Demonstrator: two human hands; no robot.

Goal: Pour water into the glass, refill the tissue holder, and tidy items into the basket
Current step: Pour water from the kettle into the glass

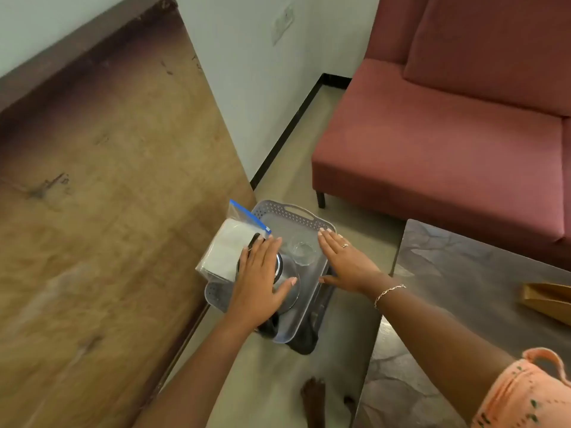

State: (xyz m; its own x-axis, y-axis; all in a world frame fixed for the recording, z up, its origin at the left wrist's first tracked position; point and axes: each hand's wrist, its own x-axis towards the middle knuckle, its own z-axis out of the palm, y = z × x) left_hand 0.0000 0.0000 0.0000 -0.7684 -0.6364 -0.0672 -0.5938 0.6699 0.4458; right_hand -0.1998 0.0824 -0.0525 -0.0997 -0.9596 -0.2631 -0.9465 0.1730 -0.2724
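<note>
Head view: left hand [261, 273] flat on steel jug [288, 268], right hand [346, 264] at basket [268, 208] rim.

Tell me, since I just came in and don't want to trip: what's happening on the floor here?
A person reaches down to a grey perforated plastic basket on the floor. The left hand lies flat on a shiny steel kettle inside it; the right hand rests with straight fingers on the basket's right rim. A clear glass also sits inside, and a clear zip bag of white tissues overhangs the left edge.
</note>
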